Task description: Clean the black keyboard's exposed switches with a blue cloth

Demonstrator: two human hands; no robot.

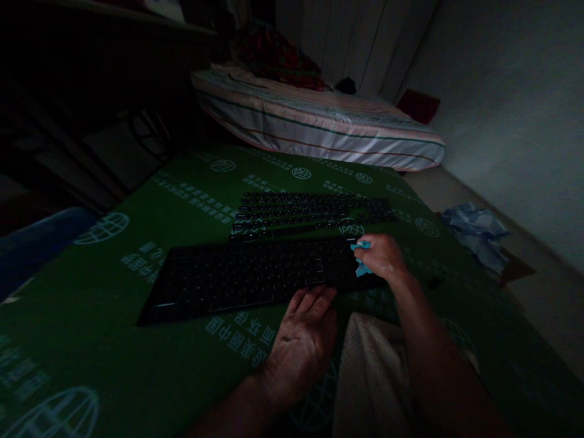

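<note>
A black keyboard (237, 277) without its keycaps lies on a green printed sheet, dotted with small key posts. Across its front edge, right of the middle, my left hand (303, 340) rests with fingers stretched out, touching the frame. My right hand (382, 255) is closed on a small light-blue cloth (364, 267), which is over the keyboard's right end; the cloth's exact form is hard to make out in the dim light. Just behind the keyboard, loose black keycaps (292, 207) are laid out in rows on the sheet.
The green sheet (173, 371) covers the table. A beige cloth (371, 377) lies in front, between my forearms. Beyond the table stands a bed with a striped cover (319, 128). Crumpled pale plastic (474, 228) lies at the right by the wall. Something blue (50, 243) is at the left.
</note>
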